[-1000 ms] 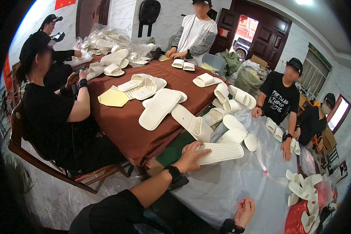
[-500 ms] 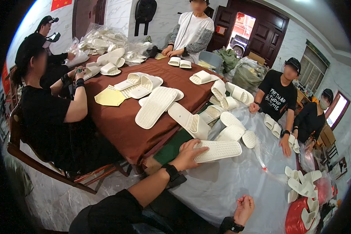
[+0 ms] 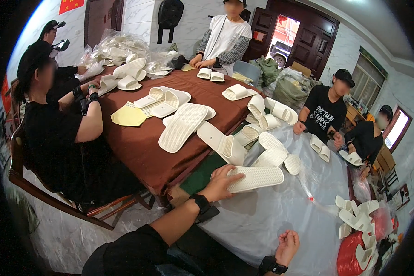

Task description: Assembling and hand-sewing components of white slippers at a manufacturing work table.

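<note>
With fingers wrapped over one end, my left hand (image 3: 224,183) grips a cream slide slipper (image 3: 257,178), sole up, at the near edge of the plastic-covered table (image 3: 262,221). My right hand (image 3: 287,247) rests low over the same table, its fingers curled in a loose fist and nothing visible in them. Just beyond the held slipper lie overturned slippers (image 3: 272,156). Left of those, a slipper (image 3: 223,143) with its strap up lies at the border of the two tables, and a large sole-up slipper (image 3: 184,128) is on the brown cloth.
A brown-clothed table (image 3: 138,152) holds slipper pairs and a yellow sheet (image 3: 128,115). Clear plastic film (image 3: 308,188) trails across my table. More slippers (image 3: 359,216) and a red roll (image 3: 352,255) are at right. Several co-workers sit or stand around both tables.
The co-worker in a printed black shirt has drawn a hand back from the table. The co-worker at far right has lifted slippers from its edge. My hands and the held slipper stay put.
</note>
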Demonstrator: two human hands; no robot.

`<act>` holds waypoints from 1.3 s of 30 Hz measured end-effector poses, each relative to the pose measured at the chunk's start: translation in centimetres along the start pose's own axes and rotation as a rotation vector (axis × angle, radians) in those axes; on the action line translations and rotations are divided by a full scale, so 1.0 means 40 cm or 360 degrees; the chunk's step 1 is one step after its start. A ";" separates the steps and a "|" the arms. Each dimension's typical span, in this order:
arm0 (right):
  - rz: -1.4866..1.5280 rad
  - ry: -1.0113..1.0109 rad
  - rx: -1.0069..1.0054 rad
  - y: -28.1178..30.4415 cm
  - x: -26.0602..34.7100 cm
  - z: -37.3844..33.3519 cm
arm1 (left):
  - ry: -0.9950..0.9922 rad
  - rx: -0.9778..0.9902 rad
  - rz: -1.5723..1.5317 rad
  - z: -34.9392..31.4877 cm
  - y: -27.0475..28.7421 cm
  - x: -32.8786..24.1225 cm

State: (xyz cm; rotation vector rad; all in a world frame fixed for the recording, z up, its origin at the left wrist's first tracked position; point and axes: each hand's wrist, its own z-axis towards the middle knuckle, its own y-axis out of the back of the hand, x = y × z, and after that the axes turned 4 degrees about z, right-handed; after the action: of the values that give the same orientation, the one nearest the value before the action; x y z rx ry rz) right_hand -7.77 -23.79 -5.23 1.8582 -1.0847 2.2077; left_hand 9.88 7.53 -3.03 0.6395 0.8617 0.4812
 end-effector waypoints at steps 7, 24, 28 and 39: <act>0.0014 0.0018 -0.0006 0.002 -0.002 0.000 | -0.0010 0.0011 -0.0027 -0.001 0.004 0.001; -0.0027 0.0020 -0.0060 -0.004 0.000 -0.005 | -0.0019 -0.0023 0.0038 0.000 0.001 -0.001; 0.0008 0.0017 -0.0046 -0.005 0.002 -0.003 | -0.0022 -0.0008 0.0024 0.000 -0.003 0.003; 0.0000 0.0007 -0.0045 -0.014 0.014 -0.021 | 0.0090 0.0039 0.0218 -0.009 0.025 -0.028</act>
State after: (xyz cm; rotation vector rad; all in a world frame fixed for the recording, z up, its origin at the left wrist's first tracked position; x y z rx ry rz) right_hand -8.35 -23.13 -4.48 1.8415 -1.1090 2.1840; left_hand 8.83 7.66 -1.92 0.7135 0.8817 0.6153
